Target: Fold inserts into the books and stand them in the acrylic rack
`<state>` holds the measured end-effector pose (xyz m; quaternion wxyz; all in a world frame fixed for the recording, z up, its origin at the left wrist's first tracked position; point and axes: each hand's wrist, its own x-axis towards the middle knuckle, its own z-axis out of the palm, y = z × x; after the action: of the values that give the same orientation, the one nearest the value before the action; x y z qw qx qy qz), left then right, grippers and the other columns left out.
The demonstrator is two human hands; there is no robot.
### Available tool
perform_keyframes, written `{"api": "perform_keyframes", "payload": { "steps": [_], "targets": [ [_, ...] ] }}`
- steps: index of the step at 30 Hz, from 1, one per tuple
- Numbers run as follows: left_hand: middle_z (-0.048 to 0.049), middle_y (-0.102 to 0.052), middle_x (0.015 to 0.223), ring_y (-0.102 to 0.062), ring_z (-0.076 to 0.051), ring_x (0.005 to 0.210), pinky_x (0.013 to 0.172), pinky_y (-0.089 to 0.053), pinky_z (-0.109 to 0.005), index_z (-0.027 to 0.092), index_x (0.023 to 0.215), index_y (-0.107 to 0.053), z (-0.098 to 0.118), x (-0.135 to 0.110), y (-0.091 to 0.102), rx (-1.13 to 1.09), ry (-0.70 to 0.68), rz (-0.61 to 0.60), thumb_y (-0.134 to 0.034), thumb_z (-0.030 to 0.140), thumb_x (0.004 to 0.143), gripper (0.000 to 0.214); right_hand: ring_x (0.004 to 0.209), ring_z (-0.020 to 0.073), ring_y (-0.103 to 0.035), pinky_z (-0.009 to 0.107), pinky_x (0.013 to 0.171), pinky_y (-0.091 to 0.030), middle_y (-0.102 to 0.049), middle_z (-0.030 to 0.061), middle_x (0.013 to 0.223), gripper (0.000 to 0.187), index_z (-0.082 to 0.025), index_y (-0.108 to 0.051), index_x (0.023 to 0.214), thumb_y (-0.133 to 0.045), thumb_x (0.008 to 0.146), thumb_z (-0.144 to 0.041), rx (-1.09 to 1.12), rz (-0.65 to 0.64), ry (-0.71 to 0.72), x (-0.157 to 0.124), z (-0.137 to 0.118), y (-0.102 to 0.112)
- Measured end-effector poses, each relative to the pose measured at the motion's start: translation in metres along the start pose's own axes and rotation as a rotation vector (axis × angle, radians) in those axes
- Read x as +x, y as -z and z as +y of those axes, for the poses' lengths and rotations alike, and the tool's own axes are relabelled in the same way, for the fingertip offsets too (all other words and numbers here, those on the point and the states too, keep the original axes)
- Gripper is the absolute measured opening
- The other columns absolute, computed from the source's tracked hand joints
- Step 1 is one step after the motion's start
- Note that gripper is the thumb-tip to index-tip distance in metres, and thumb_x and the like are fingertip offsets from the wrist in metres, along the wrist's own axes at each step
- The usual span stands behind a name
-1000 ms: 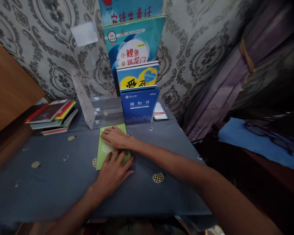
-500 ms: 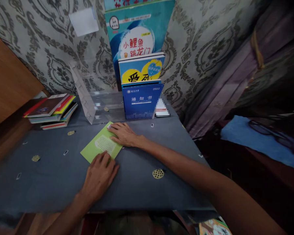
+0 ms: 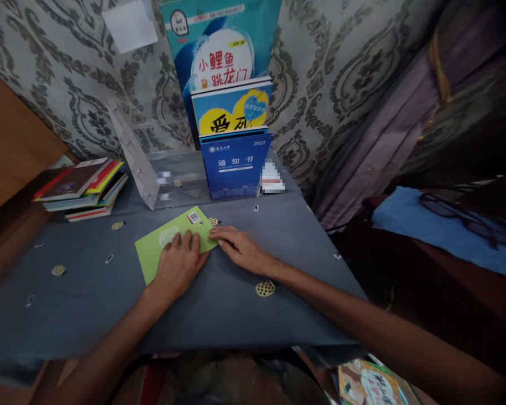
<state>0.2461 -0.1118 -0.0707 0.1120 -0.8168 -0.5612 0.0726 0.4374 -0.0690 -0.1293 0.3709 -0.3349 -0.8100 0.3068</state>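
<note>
A thin green booklet (image 3: 156, 247) lies flat on the grey-blue tablecloth (image 3: 88, 304), turned with its long side across the table. My left hand (image 3: 179, 267) rests palm down on the booklet's right half, fingers stretched out. My right hand (image 3: 242, 250) lies flat on the cloth, its fingertips at the booklet's right edge. Neither hand grips anything.
A clear acrylic rack (image 3: 160, 174) at the back holds a dark blue book (image 3: 235, 169), a yellow-and-blue book (image 3: 231, 109) and a taller teal book (image 3: 219, 45). A stack of books (image 3: 82, 188) lies at the back left. More books (image 3: 371, 385) show below the table's front edge.
The green booklet has been rotated from upright to lying crosswise. My left hand slid up onto it; my right hand slid off it to its right edge.
</note>
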Motion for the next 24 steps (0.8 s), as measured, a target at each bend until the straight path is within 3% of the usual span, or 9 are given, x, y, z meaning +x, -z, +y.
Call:
{"api": "perform_keyframes", "payload": {
  "steps": [7,12,20,24],
  "targets": [
    [-0.0235,-0.062,0.134,-0.060,-0.035,0.124,0.093,-0.057,-0.047,0.006,0.130,-0.058,-0.003,0.002,-0.010,0.002,-0.110,0.059,-0.046,0.034,0.102,0.041,0.111,0.0205,-0.069,0.043,0.101,-0.052,-0.073,0.0081,0.121,0.034,-0.021,-0.069,0.121,-0.047,0.096,-0.015,0.157,0.066,-0.157,-0.008,-0.007,0.007],
    [-0.0241,-0.064,0.131,-0.062,-0.034,0.121,0.090,-0.058,-0.046,0.005,0.125,-0.061,-0.002,0.002,-0.013,0.029,-0.167,0.107,-0.040,0.028,0.103,0.038,0.105,0.0190,-0.071,0.039,0.096,-0.055,-0.076,0.0086,0.110,0.033,-0.017,-0.068,0.120,-0.045,0.097,-0.013,0.263,0.086,-0.183,-0.004,-0.008,0.014],
    [-0.0225,-0.066,0.129,-0.064,-0.035,0.119,0.084,-0.060,-0.044,0.006,0.123,-0.063,-0.003,0.003,-0.008,0.056,-0.185,0.104,-0.036,0.024,0.104,0.038,0.104,0.0189,-0.070,0.036,0.094,-0.054,-0.076,0.0076,0.109,0.030,-0.018,-0.068,0.118,-0.047,0.097,-0.015,0.155,0.116,-0.130,-0.006,-0.012,0.018],
    [-0.0245,-0.065,0.130,-0.063,-0.036,0.120,0.087,-0.059,-0.045,0.004,0.123,-0.062,-0.001,0.002,-0.013,0.030,-0.167,0.127,-0.037,0.026,0.103,0.039,0.095,0.0199,-0.068,0.036,0.088,-0.054,-0.075,0.0082,0.101,0.028,-0.017,-0.070,0.113,-0.048,0.096,-0.016,-0.031,0.096,-0.048,-0.008,-0.012,0.018]
  ]
}}
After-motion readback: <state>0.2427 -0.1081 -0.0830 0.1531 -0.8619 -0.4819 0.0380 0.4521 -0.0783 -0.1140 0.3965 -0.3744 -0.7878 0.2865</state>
